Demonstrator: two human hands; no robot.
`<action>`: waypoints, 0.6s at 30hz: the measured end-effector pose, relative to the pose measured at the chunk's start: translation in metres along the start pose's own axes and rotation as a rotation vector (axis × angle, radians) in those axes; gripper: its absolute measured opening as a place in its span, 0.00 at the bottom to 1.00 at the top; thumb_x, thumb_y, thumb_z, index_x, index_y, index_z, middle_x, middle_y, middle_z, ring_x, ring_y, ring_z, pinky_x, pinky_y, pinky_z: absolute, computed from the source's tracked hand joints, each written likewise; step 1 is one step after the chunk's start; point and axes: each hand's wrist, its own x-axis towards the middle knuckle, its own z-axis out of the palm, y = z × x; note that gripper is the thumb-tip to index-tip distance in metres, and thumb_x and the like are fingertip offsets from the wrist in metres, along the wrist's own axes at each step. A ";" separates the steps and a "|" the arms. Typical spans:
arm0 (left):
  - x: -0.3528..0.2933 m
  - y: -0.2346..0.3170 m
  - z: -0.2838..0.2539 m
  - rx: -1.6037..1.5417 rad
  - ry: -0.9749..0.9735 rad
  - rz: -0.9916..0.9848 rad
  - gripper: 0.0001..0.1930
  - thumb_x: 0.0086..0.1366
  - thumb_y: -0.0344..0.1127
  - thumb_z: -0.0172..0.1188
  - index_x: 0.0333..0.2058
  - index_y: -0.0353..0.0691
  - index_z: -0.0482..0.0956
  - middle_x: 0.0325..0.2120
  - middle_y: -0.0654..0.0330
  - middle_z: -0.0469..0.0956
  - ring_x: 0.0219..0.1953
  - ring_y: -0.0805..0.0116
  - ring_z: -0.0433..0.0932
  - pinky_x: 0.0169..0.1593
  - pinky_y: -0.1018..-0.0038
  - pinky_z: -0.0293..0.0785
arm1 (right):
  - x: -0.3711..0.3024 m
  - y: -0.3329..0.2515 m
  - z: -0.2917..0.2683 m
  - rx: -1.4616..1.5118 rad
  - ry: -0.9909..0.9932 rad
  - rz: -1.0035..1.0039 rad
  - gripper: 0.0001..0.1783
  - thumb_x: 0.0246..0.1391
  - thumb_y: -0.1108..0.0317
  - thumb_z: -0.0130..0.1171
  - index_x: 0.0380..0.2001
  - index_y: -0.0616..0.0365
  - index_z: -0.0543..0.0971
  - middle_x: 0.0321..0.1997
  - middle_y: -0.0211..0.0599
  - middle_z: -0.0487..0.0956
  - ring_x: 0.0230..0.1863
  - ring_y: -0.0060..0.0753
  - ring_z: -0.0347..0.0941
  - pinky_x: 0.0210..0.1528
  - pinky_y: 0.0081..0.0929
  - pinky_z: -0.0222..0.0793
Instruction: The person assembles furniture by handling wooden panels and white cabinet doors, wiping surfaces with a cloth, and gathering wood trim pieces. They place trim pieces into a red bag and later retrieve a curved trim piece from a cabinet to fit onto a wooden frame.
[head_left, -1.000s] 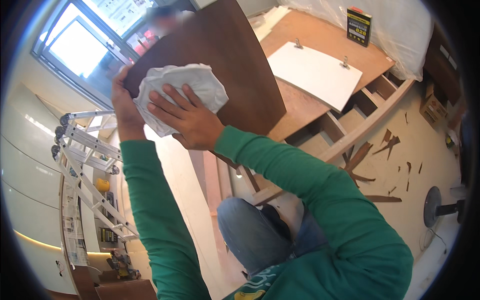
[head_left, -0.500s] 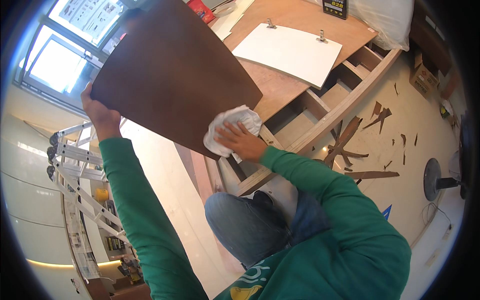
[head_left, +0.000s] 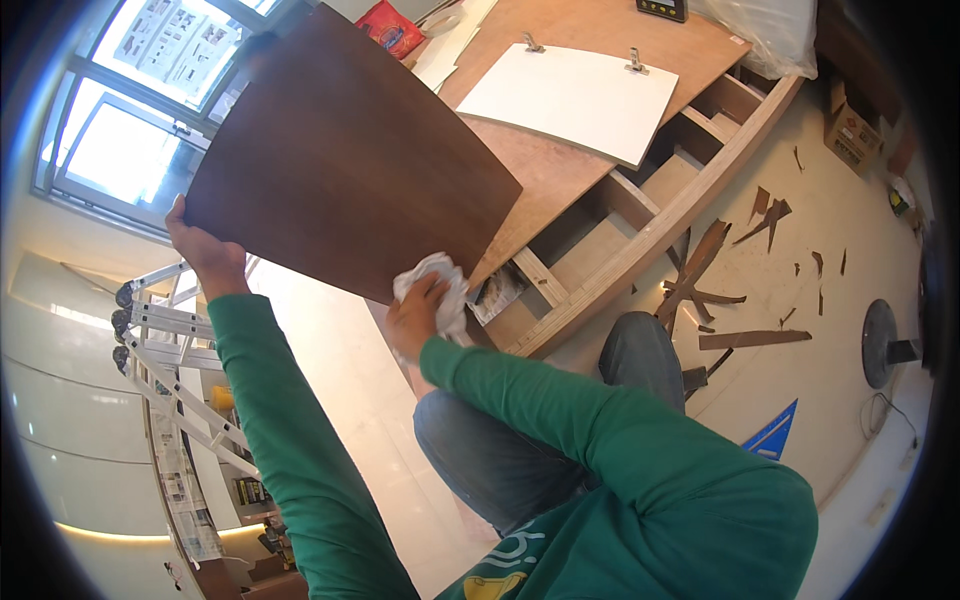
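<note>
A large dark brown panel (head_left: 350, 160) is held up at a tilt, partly over the wooden worktop. My left hand (head_left: 210, 252) grips its lower left corner, thumb up along the edge and the other fingers hidden behind. At the panel's bottom edge, a bunched white cloth (head_left: 449, 290) is in my right hand (head_left: 410, 322), with the fingers curled into it. Part of the cloth lies against the panel's lower corner.
On the worktop (head_left: 590, 35), a white sheet (head_left: 575, 100) carries two metal clips. Open compartments line the curved wooden frame (head_left: 660, 225). Brown offcuts (head_left: 700, 270), a blue triangular square (head_left: 772, 432) and a cardboard box (head_left: 850, 130) lie rightward. A ladder (head_left: 175, 325) stands left.
My right hand has slid left and down to the panel's bottom edge, its flat fingers now curled round the bunched cloth. My left hand keeps its hold. A knee has shifted right.
</note>
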 end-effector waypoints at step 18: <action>0.023 0.006 -0.082 0.384 -0.203 0.211 0.22 0.80 0.41 0.46 0.66 0.36 0.68 0.65 0.50 0.70 0.65 0.59 0.72 0.71 0.57 0.66 | 0.009 -0.174 -0.158 -0.045 -0.679 -0.793 0.21 0.59 0.73 0.54 0.56 0.56 0.79 0.45 0.56 0.83 0.49 0.62 0.79 0.56 0.52 0.72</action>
